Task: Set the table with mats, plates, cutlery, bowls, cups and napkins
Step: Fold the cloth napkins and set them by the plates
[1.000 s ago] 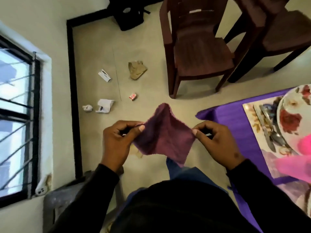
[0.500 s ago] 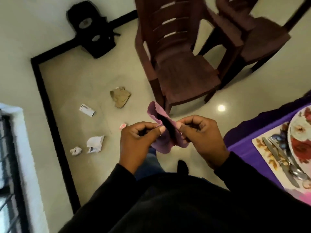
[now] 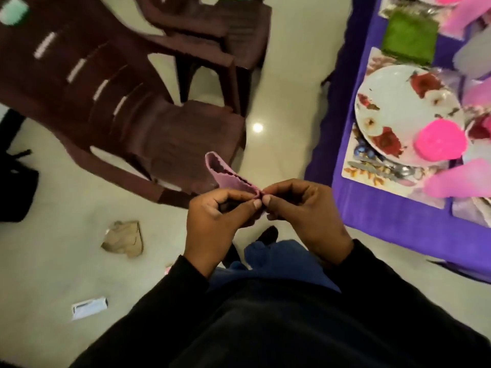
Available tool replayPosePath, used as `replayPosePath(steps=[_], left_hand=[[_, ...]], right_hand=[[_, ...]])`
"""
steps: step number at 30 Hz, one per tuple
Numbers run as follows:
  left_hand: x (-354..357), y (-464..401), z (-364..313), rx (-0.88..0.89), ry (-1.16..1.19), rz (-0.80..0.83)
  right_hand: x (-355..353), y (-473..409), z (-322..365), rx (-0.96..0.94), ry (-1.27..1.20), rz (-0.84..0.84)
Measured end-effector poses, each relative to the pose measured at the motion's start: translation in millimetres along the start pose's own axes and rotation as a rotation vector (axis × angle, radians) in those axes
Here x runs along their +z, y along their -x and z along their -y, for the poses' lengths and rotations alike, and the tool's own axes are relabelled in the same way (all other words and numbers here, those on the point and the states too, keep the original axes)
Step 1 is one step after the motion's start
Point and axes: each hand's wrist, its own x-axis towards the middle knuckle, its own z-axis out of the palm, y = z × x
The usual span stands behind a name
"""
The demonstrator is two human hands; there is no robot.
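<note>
I hold a small mauve cloth napkin [image 3: 224,172] folded over in front of me, above the floor. My left hand [image 3: 215,221] and my right hand [image 3: 303,213] pinch its near end together, thumbs almost touching. The folded end sticks up and away to the left. At the right stands the table under a purple cloth [image 3: 372,208]. On it a floral plate [image 3: 398,107] lies on a patterned mat [image 3: 353,166], with a pink cup [image 3: 441,142] on the plate's near side. Cutlery [image 3: 382,168] lies on the mat beside the plate. A green napkin [image 3: 409,38] lies farther along.
Two dark brown plastic chairs [image 3: 148,123] stand on the tiled floor at upper left, close to the table's edge. A crumpled brown paper [image 3: 125,239] and a white scrap [image 3: 89,310] lie on the floor. A black object [image 3: 16,187] sits at far left.
The napkin went from spread open between my hands to folded over, with my hands brought together. My view swung right, from the window towards the table.
</note>
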Motion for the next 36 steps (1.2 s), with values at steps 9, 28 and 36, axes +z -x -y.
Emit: replayPosePath(steps=[9,28,36], left_hand=[[70,-54,-40,-0.106,0.023,0.351],[189,-143,-96,-0.149,-0.110,0.610],[239,-204,-135,-0.223,-0.206,0.969]], right_hand=[[-53,-4,8,-0.056,-0.044,-0.391],[-142,-55,30,-0.120,0.030,-0.755],[-166,-82,54,-0.105,0.291,-1.043]])
